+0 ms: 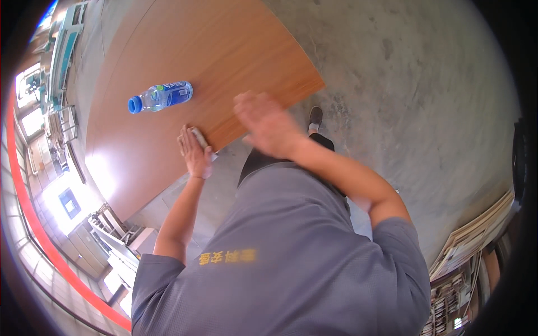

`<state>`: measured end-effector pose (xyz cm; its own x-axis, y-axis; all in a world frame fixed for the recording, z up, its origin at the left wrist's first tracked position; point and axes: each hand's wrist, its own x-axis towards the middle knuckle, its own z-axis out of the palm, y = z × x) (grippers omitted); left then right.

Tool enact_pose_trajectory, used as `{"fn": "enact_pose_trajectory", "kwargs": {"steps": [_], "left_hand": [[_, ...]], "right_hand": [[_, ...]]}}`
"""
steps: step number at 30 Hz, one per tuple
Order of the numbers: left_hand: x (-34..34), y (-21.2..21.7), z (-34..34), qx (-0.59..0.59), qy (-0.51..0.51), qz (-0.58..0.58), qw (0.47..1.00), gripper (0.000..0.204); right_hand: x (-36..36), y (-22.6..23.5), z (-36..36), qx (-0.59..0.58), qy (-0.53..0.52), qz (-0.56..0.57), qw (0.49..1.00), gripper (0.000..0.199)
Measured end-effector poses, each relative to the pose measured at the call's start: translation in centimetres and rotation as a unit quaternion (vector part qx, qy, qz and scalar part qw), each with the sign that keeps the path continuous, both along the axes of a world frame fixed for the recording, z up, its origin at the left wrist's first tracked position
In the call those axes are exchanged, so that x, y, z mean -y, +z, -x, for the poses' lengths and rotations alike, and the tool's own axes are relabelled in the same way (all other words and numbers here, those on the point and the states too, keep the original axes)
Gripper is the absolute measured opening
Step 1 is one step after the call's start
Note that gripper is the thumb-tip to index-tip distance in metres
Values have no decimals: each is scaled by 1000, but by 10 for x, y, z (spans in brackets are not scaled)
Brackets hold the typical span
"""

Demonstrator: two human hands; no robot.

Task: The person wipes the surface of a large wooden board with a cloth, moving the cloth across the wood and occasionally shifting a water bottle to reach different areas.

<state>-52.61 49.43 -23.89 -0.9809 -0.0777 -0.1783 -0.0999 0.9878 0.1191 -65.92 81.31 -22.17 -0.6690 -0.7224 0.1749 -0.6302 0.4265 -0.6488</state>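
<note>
A large wood-grain board [224, 56] with a brown surface lies in front of me. Close to its near edge, my left hand [196, 155] is closed on a pale block-like piece [199, 136] and presses it against the board; the hand partly covers it, so its exact kind does not show. My right hand [270, 124] hovers around the same edge farther right, slightly smeared by motion, its fingers stretched out and nothing seen in them. A clear plastic bottle [161, 97] with a blue cap and blue label lies on its side on the board, beyond my left hand.
Grey concrete floor [403, 101] stretches to the right of the board. Stacked thin boards [471, 232] stand at the lower right. Machines and racks [64, 56] line the far left, near bright windows. My shoe [315, 115] shows below the board's right corner.
</note>
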Motion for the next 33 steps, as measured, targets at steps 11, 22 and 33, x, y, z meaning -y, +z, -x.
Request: {"fn": "enact_pose_trajectory", "kwargs": {"steps": [11, 22, 33], "left_hand": [[-91, 13, 123, -15, -84, -28, 996, 96], [-258, -14, 231, -66, -272, -138, 950, 89], [-217, -23, 167, -160, -172, -173, 956, 90]], "right_hand": [[-228, -93, 98, 68, -306, -342, 886, 77], [-264, -125, -91, 294, -249, -206, 900, 75], [-333, -234, -133, 318, -282, -213, 880, 72]]}}
